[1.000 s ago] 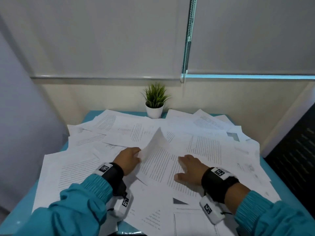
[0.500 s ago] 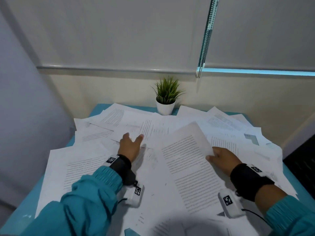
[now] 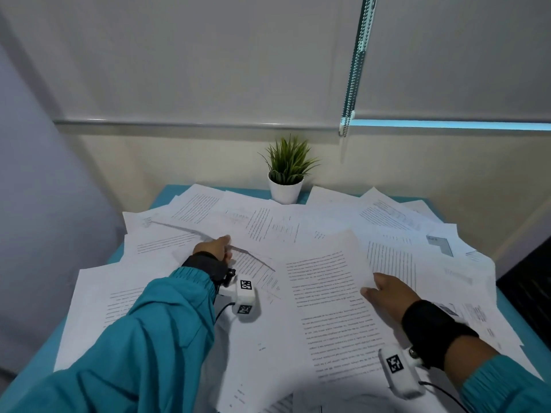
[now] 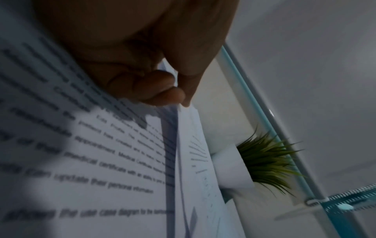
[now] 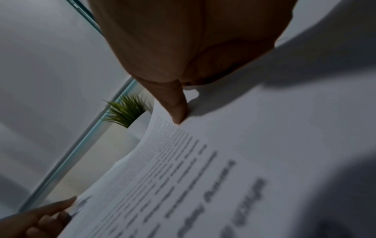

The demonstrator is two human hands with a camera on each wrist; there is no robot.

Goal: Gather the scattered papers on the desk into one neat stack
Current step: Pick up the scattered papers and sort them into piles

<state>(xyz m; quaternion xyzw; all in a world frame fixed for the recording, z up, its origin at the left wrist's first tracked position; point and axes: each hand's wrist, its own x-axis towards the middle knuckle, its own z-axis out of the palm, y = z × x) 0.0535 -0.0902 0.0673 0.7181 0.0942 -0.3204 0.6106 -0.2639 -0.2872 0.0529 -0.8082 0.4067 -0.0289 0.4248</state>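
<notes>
Several white printed papers lie overlapping across a teal desk. My left hand reaches to the middle left and pinches the raised edge of one sheet; in the left wrist view the thumb and fingers close on that sheet. My right hand holds the right edge of a large text sheet that lies on top. The right wrist view shows the thumb on this sheet, which bows upward; the other fingers are hidden under it.
A small green plant in a white pot stands at the desk's back edge, touching the papers. A blind's bead chain hangs above, right of it. A wall closes the left side. Papers overhang the desk's front and right edges.
My left hand, flat on the papers half a second ago, has reached farther and now pinches a sheet's lifted edge. My right hand stays at the large sheet's right edge.
</notes>
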